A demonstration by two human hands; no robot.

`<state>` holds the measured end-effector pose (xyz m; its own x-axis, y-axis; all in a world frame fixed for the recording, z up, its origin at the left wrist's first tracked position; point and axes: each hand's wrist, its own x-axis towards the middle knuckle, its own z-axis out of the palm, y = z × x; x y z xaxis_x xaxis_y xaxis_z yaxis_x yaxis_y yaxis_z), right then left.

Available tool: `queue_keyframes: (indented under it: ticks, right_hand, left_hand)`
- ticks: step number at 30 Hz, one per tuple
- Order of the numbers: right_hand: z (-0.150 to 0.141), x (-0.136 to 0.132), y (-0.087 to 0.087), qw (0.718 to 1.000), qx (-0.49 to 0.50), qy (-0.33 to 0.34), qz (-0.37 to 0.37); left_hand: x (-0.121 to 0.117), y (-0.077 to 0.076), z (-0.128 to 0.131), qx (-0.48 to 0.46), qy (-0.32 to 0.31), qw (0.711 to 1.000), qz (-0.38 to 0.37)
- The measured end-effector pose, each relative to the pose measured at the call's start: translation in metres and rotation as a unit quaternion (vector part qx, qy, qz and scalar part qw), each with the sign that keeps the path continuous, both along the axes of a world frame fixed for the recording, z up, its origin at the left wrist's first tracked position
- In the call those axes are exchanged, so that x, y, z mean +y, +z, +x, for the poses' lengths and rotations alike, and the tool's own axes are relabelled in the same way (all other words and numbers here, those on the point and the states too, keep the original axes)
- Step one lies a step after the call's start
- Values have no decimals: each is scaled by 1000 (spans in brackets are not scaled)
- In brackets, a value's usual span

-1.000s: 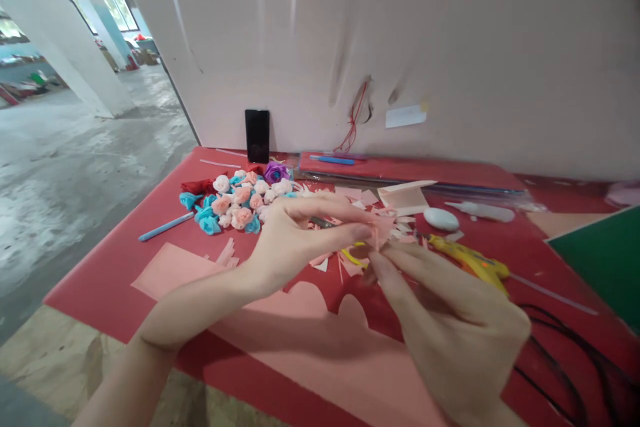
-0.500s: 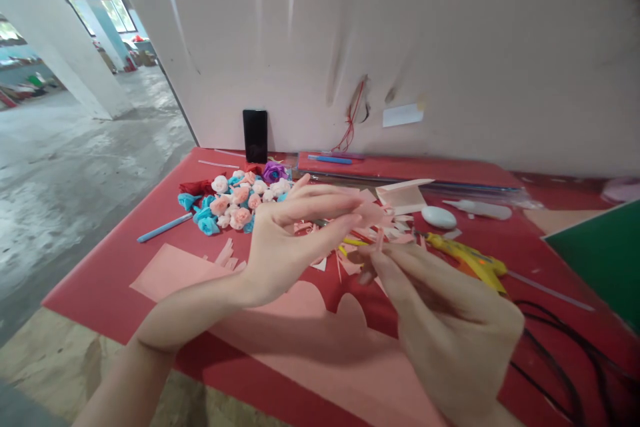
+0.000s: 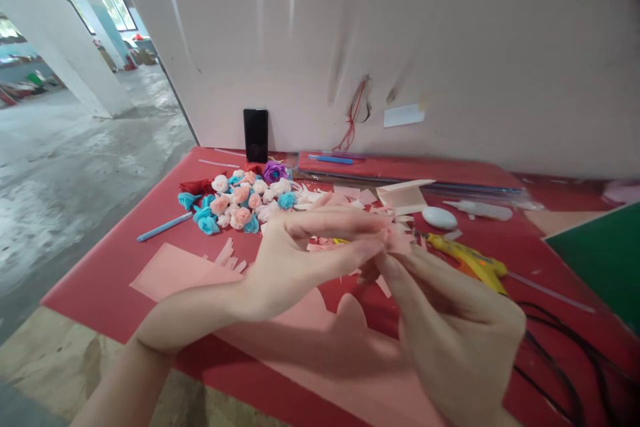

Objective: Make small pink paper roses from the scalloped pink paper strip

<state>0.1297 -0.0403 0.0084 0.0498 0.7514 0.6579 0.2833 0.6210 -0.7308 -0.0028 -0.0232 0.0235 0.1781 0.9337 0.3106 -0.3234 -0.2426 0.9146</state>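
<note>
My left hand (image 3: 295, 260) reaches in from the left, thumb and fingers pinched at their tips on a small pink paper flower (image 3: 397, 239). My right hand (image 3: 445, 320) pinches the lower end of the same flower, and the fingertips of both hands meet there. Fingers cover much of the flower, so its full shape is hidden. Beneath the hands lies a large pink paper sheet (image 3: 320, 353) with a wavy cut edge. Pink paper scraps (image 3: 345, 195) are scattered behind the fingers.
Finished paper flowers (image 3: 240, 197) in several colours are heaped at left, beside a blue pen (image 3: 165, 227). A phone (image 3: 256, 135) leans on the white panel (image 3: 450, 47). A yellow glue gun (image 3: 470, 260) with a black cable (image 3: 565, 347) lies right, near a white oval object (image 3: 439, 217).
My left hand has moved right and slightly down, bringing its fingertips against those of my right hand at the pink paper flower. The right hand has barely moved.
</note>
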Motion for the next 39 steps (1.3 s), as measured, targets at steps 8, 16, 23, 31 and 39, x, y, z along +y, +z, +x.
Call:
queue_keyframes:
  ticks: [8, 16, 23, 31, 39]
  right_hand:
    - [2, -2, -2, 1000, -13, -5, -24]
    - [1, -1, -6, 999, -1, 21, -42]
    - [0, 2, -2, 999, -5, 28, -41]
    - [-3, -2, 1, 995, 40, 34, -89]
    - [-3, -3, -1, 991, 56, 38, -117]
  left_hand:
    - [3, -2, -1, 15, 32, 998, 48]
    - [4, -2, 0, 5, 42, 999, 29]
    - [3, -2, 1, -23, 30, 999, 23]
    - [5, -4, -1, 50, 87, 993, 63]
    - [5, -6, 0, 46, 86, 994, 52]
